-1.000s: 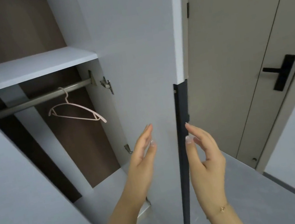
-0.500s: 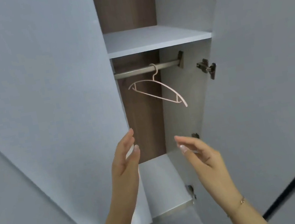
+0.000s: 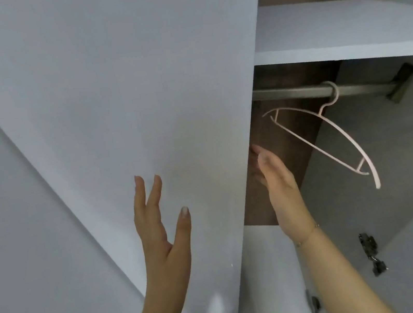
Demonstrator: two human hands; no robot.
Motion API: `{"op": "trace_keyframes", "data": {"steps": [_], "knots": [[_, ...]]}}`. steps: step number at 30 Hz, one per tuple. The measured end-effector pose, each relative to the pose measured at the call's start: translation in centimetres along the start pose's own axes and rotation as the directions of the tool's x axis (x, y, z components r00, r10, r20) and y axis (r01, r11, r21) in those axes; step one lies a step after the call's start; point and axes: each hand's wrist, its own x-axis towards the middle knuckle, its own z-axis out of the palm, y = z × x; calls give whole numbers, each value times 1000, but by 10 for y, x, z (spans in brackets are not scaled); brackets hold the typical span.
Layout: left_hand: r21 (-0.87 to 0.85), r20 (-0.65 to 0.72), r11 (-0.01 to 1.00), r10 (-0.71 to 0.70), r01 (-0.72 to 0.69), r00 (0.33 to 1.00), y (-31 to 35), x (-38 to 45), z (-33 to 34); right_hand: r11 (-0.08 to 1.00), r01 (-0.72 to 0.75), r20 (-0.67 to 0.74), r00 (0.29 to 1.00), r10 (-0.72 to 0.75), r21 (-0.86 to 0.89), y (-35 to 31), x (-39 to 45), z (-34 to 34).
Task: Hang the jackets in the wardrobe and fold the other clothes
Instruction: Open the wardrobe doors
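Note:
An empty pink hanger (image 3: 334, 140) hangs tilted on the metal rail (image 3: 298, 92) inside the wardrobe, under a white shelf (image 3: 343, 32). My left hand (image 3: 157, 227) is raised in front of the grey left wardrobe door (image 3: 133, 86), fingers straight and spread, holding nothing. My right hand (image 3: 278, 182) reaches up at the inner edge of that door, fingers straight, fingertips by the edge; whether they touch it I cannot tell. It is below and left of the hanger, apart from it. No jacket or other clothing is in view.
The wardrobe has a brown back panel (image 3: 280, 144) and a pale floor board (image 3: 268, 269). Metal hinges (image 3: 372, 254) sit on the right side panel. A grey wall or panel (image 3: 23, 241) fills the left.
The view has swung left and closer, so the left door now fills the frame. Both hands have risen; the right hand has moved to the door's inner edge.

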Motion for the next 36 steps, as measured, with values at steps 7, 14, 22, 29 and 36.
{"op": "trace_keyframes", "data": {"steps": [7,14,22,29,36], "knots": [[18,37,999,-37,36,999,-4,22,35,960,-215,267,950,163,181,-1,61,17],[-31,174,970,-234,243,956,1,-14,21,949,-215,305,942,140,229,3,32,15],[-65,72,981,-176,181,982,39,-74,-32,926,-306,441,879,184,224,0,-72,27],[-76,12,984,-161,162,987,67,-116,-76,953,-277,526,832,175,122,-9,-142,40],[-99,-64,978,-189,182,980,80,-134,-105,991,-131,611,786,99,7,-15,-180,72]]}}
